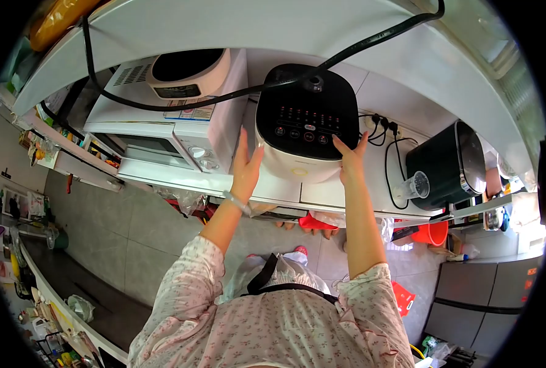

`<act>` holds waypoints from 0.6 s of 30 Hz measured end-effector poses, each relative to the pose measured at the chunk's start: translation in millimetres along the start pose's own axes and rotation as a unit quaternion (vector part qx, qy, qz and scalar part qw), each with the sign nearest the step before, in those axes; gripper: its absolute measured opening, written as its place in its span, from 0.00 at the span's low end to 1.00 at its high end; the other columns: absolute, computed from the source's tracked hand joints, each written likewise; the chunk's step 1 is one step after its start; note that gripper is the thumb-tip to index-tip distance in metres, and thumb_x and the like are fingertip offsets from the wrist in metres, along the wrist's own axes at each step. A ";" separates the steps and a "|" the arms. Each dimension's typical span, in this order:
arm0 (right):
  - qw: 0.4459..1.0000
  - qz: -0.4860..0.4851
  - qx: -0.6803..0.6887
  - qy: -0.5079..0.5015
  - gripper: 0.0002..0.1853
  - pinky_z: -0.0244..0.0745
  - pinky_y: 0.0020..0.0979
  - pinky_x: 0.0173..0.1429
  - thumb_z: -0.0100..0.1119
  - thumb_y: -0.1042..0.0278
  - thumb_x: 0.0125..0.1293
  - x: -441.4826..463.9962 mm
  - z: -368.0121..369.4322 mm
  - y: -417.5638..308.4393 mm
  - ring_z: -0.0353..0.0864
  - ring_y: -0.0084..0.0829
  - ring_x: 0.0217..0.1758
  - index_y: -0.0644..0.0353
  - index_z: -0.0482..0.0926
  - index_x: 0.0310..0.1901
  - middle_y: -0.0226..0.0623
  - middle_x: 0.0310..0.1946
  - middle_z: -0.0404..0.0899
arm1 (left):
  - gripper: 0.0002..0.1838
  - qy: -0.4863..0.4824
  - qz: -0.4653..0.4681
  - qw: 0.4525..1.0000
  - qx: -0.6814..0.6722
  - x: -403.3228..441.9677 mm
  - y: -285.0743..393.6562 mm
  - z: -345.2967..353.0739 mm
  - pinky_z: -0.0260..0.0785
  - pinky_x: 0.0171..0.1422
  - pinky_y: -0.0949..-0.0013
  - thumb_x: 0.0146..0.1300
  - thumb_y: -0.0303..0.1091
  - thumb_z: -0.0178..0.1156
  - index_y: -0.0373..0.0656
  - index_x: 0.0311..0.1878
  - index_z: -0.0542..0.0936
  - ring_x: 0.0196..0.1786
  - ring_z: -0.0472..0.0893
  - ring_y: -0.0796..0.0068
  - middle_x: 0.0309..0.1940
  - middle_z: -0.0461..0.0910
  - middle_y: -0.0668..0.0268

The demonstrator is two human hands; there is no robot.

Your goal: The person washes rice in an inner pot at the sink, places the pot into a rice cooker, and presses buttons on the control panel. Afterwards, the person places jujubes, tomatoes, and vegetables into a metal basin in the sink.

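A rice cooker [300, 156] with a black touch-panel top and a white body stands on the white counter [322, 195]. My left hand [246, 172] is at its left side, fingers stretched upward and apart, with nothing in it. On the other side, my right hand [351, 161] is spread at the cooker's front right corner, its thumb near the buttons and its fingers along the side. Whether either hand presses on the casing is hard to tell.
A white microwave [156, 144] with a smaller cooker [187, 76] on it stands left. To the right are a black appliance [447, 165], a clear cup [415, 185] and plugged cords [384, 126]. A black cable [224, 98] hangs across the upper view.
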State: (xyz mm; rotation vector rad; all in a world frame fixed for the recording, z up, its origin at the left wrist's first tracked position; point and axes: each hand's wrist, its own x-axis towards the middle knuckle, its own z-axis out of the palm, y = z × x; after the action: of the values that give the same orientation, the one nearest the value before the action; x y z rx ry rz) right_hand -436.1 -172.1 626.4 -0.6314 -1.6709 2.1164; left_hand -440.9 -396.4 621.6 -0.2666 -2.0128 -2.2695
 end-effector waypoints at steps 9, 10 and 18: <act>0.999 -0.015 0.015 -0.048 0.52 0.43 0.34 0.65 0.62 0.73 0.47 -8.6 0.5 -10.1 0.40 0.36 0.67 0.52 0.31 0.64 0.41 0.66 0.35 | 0.31 -0.019 0.012 0.997 -0.070 18.0 -24.3 20.5 0.42 0.65 0.75 0.63 0.33 0.44 0.31 0.63 0.43 0.65 0.51 0.70 0.64 0.48 0.54; 0.999 -0.010 -0.012 -0.035 0.52 0.42 0.35 0.65 0.62 0.73 0.47 -9.3 2.5 -12.9 0.40 0.36 0.67 0.53 0.31 0.64 0.41 0.66 0.34 | 0.31 -0.022 0.015 0.997 -0.072 19.5 -25.8 20.5 0.42 0.65 0.75 0.63 0.33 0.44 0.31 0.63 0.43 0.65 0.51 0.70 0.64 0.48 0.54; 0.997 -0.044 -0.053 -0.015 0.51 0.43 0.33 0.65 0.61 0.74 0.48 -7.2 3.7 -6.1 0.52 0.34 0.63 0.56 0.31 0.64 0.47 0.63 0.42 | 0.31 -0.057 0.010 0.995 -0.079 13.9 0.5 16.5 0.43 0.64 0.75 0.63 0.32 0.44 0.32 0.63 0.43 0.65 0.50 0.71 0.64 0.48 0.56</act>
State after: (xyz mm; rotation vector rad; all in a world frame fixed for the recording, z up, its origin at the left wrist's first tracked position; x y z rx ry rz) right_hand -432.1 -177.6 633.9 -0.5478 -1.8039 1.9966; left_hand -453.3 -379.5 626.7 -0.4374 -1.8730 -2.4572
